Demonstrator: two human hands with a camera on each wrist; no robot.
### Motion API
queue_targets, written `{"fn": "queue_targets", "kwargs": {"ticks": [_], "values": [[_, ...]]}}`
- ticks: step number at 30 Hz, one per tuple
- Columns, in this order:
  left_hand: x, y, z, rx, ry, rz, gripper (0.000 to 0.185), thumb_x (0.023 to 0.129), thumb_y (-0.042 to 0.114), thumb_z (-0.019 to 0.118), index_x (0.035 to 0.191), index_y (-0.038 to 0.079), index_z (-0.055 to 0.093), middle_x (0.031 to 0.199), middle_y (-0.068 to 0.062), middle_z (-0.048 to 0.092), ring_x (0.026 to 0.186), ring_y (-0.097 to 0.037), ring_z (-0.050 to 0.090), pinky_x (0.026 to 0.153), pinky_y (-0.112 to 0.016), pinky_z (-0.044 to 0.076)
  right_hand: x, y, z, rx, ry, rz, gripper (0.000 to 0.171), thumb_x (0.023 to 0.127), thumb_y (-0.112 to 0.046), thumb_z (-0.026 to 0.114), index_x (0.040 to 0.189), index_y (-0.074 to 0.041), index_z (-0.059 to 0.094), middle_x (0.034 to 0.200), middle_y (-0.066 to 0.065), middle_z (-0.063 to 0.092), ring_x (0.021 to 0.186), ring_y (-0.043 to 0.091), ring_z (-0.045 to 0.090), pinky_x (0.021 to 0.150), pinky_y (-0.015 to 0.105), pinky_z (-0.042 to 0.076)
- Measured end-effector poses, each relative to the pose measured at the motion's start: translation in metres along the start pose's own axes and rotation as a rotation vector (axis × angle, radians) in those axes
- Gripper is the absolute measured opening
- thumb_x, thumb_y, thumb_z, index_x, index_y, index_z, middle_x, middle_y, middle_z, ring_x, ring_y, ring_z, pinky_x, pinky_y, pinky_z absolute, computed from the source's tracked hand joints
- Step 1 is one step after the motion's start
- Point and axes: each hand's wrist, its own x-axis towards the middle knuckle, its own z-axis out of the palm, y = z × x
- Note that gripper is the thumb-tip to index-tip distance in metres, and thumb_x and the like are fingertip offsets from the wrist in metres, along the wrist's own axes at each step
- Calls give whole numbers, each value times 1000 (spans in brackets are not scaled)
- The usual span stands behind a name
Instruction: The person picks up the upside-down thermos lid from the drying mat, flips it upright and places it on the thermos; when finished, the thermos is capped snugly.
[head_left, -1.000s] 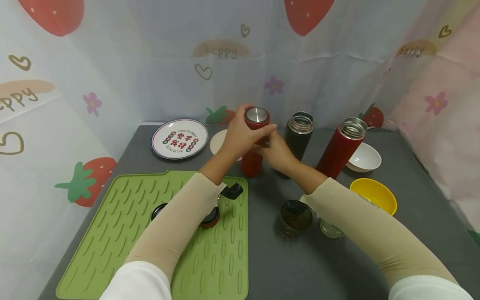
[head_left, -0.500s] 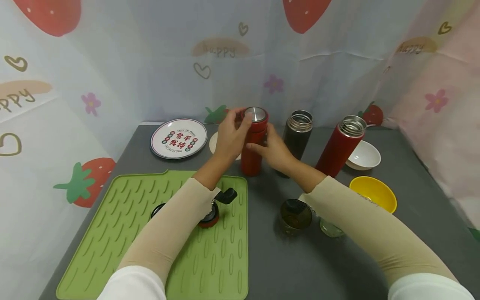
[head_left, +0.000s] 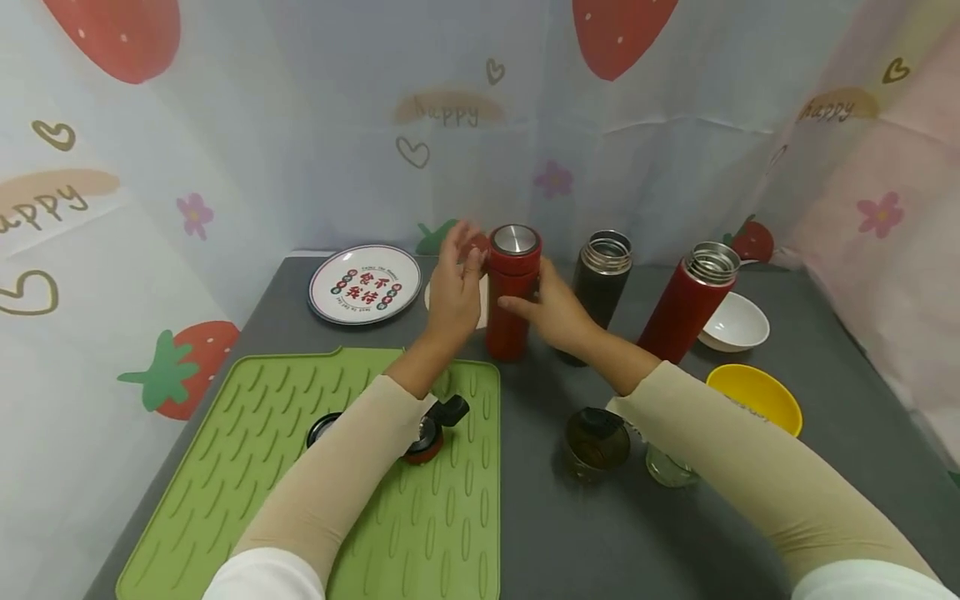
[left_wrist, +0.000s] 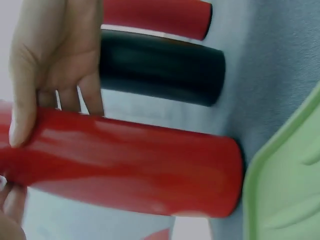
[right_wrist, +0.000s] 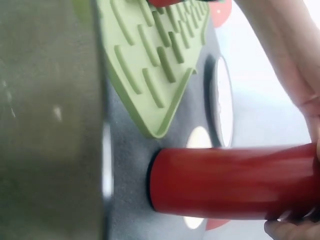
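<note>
Red flask (head_left: 512,300) glossy, metal-topped; green mat (head_left: 300,483) ribbed, matt.

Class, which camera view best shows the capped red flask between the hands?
The head view: the red flask stands whole and upright, steel-topped cap included, right hand on its side, left hand open beside it. Both wrist views show only its lower body, sideways, cap out of frame.

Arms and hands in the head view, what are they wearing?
Both forearms wear snug beige sleeves reaching to the wrists, with white fabric above them near the elbows. The left hand and right hand are bare: no gloves, and no rings or watch show. A black wrist camera mount shows under the left forearm.
</note>
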Motion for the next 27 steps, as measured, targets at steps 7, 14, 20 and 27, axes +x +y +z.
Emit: {"fn": "queue_targets", "kwargs": {"ticks": [7, 14, 20, 27], "values": [[22, 22, 12, 168, -82, -205, 86, 79, 69, 64, 134, 6, 45, 121, -7, 56, 105, -18, 58, 87, -31, 49, 2, -3, 1, -10, -8, -103, 55, 95, -10, 64, 140, 0, 35, 131, 16, 52, 121, 27, 52, 98, 41, 44], [19, 21, 13, 128, -9, -182, 85, 73, 46, 84, 136, 9, 40, 130, -8, 43, 114, -17, 52, 91, -26, 47, 1, -4, -1, -29, -8, -62, 59, 95, -10, 64, 142, 1, 31, 135, 17, 48, 122, 28, 51, 99, 42, 43], [6, 7, 2, -165, -106, -79, 65, 92, 20, 69, 142, 2, 32, 136, -15, 45, 124, -24, 53, 100, -35, 43, -1, -2, 0, 11, 9, -7, 70, 93, -22, 69, 144, 0, 27, 137, 17, 46, 125, 29, 49, 102, 43, 41], [13, 20, 15, 152, -106, -182, 91, 77, 64, 69, 138, 6, 36, 127, -9, 51, 111, -19, 55, 91, -32, 47, -3, -1, 3, -46, -1, -87, 50, 96, -8, 62, 138, 2, 37, 131, 17, 50, 118, 29, 53, 95, 41, 45]]}}
